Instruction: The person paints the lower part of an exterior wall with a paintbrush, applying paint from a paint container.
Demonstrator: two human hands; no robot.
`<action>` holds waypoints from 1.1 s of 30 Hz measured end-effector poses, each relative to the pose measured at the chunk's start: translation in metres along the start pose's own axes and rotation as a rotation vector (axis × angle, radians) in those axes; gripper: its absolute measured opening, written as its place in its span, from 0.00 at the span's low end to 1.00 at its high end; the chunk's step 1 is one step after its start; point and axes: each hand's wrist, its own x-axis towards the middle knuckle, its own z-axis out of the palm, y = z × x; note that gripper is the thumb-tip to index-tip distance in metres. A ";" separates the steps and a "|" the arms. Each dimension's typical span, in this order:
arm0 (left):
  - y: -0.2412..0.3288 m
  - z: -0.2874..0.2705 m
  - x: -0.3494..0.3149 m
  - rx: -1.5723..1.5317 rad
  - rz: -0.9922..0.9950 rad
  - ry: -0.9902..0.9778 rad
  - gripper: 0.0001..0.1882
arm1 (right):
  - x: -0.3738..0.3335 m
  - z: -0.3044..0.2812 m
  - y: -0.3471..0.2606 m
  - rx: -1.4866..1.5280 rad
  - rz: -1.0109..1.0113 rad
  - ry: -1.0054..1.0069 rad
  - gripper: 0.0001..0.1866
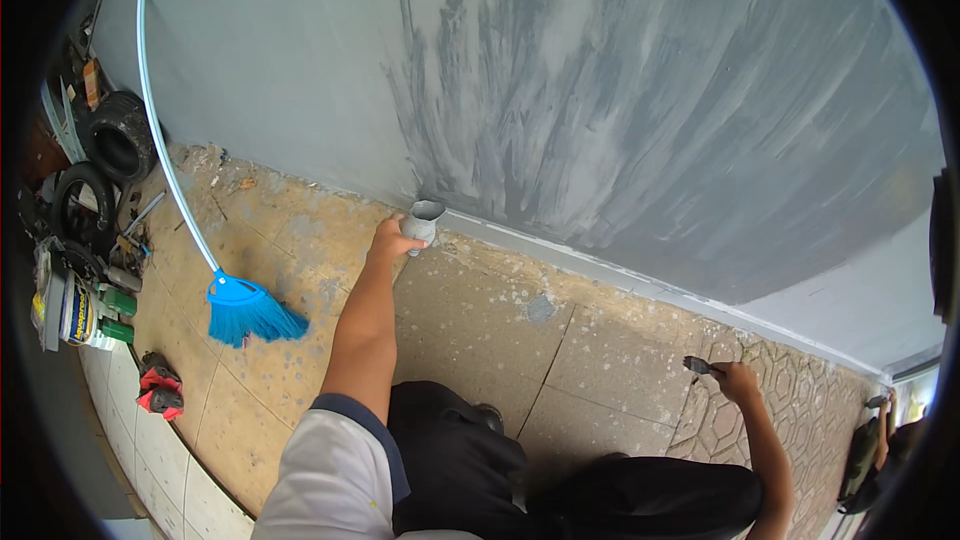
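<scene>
My left hand (392, 237) is wrapped round a small grey, paint-smeared cup (424, 224), which I hold near the foot of the wall with its open mouth facing up. What is inside the cup is hard to make out. Out to the right, my right hand (738, 382) grips a paintbrush (701, 366) over the paving, its dark bristles pointing left and away from the wall. In front of me the grey wall (600, 90) carries broad, streaky strokes of darker grey paint that fan upward. A white-grey strip runs along its base.
A blue broom (250, 310) stands on the tiles at left, its long pale handle rising past the wall. Old tyres (118, 137), a white bucket (80, 312) and clutter lie farther left. A red and black bundle (160, 388) sits nearby. At far right another person (880, 450) is partly visible.
</scene>
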 end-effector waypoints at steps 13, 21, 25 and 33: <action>-0.034 0.034 0.004 0.013 0.312 0.280 0.31 | -0.073 0.000 0.022 -0.076 0.118 0.132 0.14; 0.075 0.047 -0.092 0.151 0.417 0.032 0.32 | -0.035 -0.061 0.095 -0.180 0.439 -0.169 0.14; 0.157 0.064 -0.120 0.227 0.749 0.038 0.29 | 0.001 -0.104 0.111 -0.036 0.482 -0.634 0.08; 0.344 0.087 -0.225 0.286 0.914 -0.007 0.32 | 0.049 -0.048 0.134 0.103 0.252 -0.258 0.11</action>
